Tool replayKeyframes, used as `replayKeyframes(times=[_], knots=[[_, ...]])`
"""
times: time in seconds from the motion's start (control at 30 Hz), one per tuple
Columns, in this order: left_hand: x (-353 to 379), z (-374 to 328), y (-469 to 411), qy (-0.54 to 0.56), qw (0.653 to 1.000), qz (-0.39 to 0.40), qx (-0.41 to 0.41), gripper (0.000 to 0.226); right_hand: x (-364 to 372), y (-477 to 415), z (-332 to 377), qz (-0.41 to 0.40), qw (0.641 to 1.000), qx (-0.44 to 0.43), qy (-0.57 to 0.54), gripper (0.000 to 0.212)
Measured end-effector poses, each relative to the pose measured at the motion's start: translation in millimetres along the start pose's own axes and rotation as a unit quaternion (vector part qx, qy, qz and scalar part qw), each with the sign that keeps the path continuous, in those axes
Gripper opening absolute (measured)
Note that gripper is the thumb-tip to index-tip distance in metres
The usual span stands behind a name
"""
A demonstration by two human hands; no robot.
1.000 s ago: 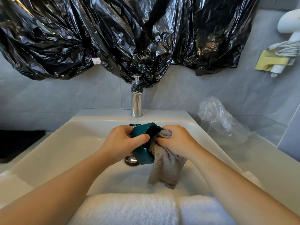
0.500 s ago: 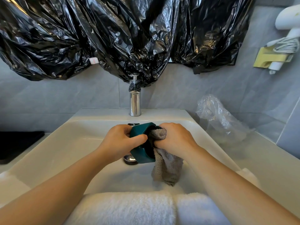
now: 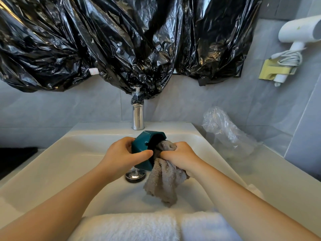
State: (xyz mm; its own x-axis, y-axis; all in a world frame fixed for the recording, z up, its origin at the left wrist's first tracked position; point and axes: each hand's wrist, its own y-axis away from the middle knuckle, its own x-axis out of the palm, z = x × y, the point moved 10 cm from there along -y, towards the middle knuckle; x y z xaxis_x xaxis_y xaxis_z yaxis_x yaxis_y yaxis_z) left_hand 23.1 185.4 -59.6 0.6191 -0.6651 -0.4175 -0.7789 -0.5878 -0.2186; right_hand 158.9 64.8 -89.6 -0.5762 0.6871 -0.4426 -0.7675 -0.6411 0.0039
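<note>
The teal cup [image 3: 141, 148] hangs just above the drain [image 3: 135, 176], tipped on its side so its dark mouth faces the right hand [image 3: 180, 156], probably so the cloth can reach inside while drips fall into the sink [image 3: 69, 153]. The left hand [image 3: 121, 157] steadies it, fingers [image 3: 144, 153] curled round the wall, thumb across the near face. The right hand's fingers bunch and pinch the grey cloth [image 3: 165, 181], pressing its upper wad into the cup's mouth; the loose tail dangles right of the drain. The cup lies between both hands, gripped by the left, met by the right through the cloth
</note>
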Motion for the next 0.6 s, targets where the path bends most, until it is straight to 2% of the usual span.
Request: replayKeyframes(times=[0.1,0.17,0.23,0.33,0.47,0.53,0.6], knots=[[-11.1,-5.1,1.3,0.008,0.999,-0.039,0.032,0.020,10.4,1.5,4.9,0.040,0.998,-0.015,0.035,0.036],[-15.4,-8.3,3.1,0.011,0.997,-0.056,0.050,0.016,21.9,4.4,0.5,0.091,0.993,0.003,0.074,0.058],[-14.0,-9.0,4.6,0.004,0.997,-0.049,0.052,0.019,28.0,5.8,-3.1,0.122,0.987,0.004,0.108,0.065],[-6.6,-6.7,4.2,-0.013,0.999,-0.012,0.044,0.018,16.6,4.6,9.3,0.071,0.981,-0.066,0.168,0.053],[-4.0,-7.6,0.8,-0.021,0.999,0.001,0.042,0.012,-2.5,15.2,44.6,-0.055,0.938,-0.199,0.279,0.032],[-5.2,-8.6,0.6,-0.014,0.999,-0.004,0.042,0.013,-2.2,15.1,46.8,-0.060,0.937,-0.210,0.273,0.022],[-3.4,-7.1,1.6,-0.012,0.999,0.001,0.032,0.018,3.0,8.5,34.4,-0.016,0.958,-0.169,0.232,0.017]])
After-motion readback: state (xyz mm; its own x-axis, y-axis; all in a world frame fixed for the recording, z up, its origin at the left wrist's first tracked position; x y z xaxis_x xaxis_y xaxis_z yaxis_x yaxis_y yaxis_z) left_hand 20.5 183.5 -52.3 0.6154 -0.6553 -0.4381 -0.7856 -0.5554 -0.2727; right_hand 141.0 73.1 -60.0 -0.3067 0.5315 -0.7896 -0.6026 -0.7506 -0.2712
